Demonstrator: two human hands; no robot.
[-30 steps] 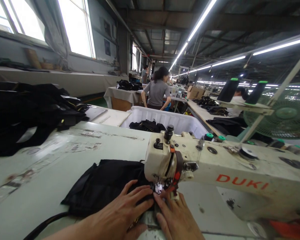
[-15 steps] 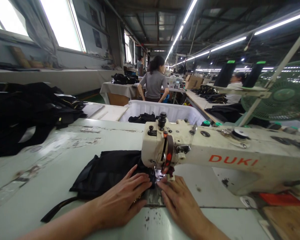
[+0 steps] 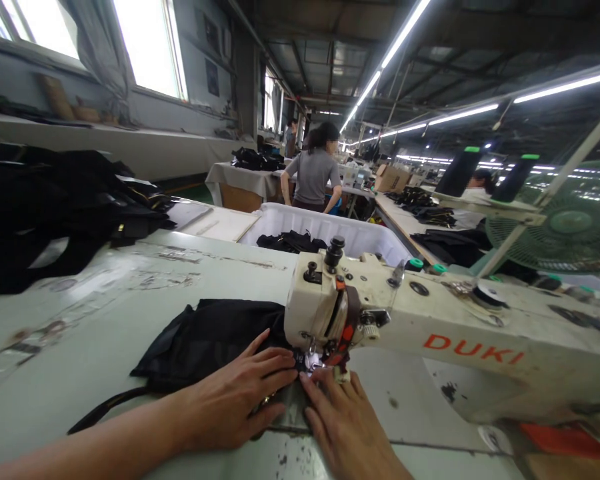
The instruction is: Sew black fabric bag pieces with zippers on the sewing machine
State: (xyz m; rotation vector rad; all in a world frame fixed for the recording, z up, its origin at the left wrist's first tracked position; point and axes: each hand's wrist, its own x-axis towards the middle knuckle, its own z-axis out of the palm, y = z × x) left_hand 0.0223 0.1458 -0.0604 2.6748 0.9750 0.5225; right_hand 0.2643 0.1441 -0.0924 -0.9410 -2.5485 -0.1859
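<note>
A: Item one, black fabric piece [image 3: 205, 340]. Location?

B: On the tabletop [image 3: 105, 313], in from its far edge. Right end at the presser foot [image 3: 314, 361] of the sewing machine [image 3: 405, 320]; bulk spread toward the tabletop's left edge. One loose strap [image 3: 105, 405], trailing from the near left corner of the piece.

A: Grip, left?

B: Left hand [image 3: 237, 393], palm down over the near right part of the piece, fingers extended. Whether the thumb pinches an edge — cannot tell; underside hidden.

A: Grip, right?

B: Right hand [image 3: 347, 413], fingers slightly bent, tips just beside the foot. Any hold on the cloth: cannot tell.

A: Risks, with causes?

B: Fingertip injury: likeliest cause, both hands so near the foot. Crooked seam: uneven pressure between left and right, should the machine run. Caught fold: slack cloth bunching at the foot. Skewed piece: strap snagging on the tabletop's worn patches [image 3: 40, 343] and tugging at the corner.

A: Further stock?

B: Dark fabric pile [image 3: 55, 207], toward the tabletop's far left corner, loosely heaped. Slippage possible if knocked — a minor risk, the pile being well apart from the hands.
</note>
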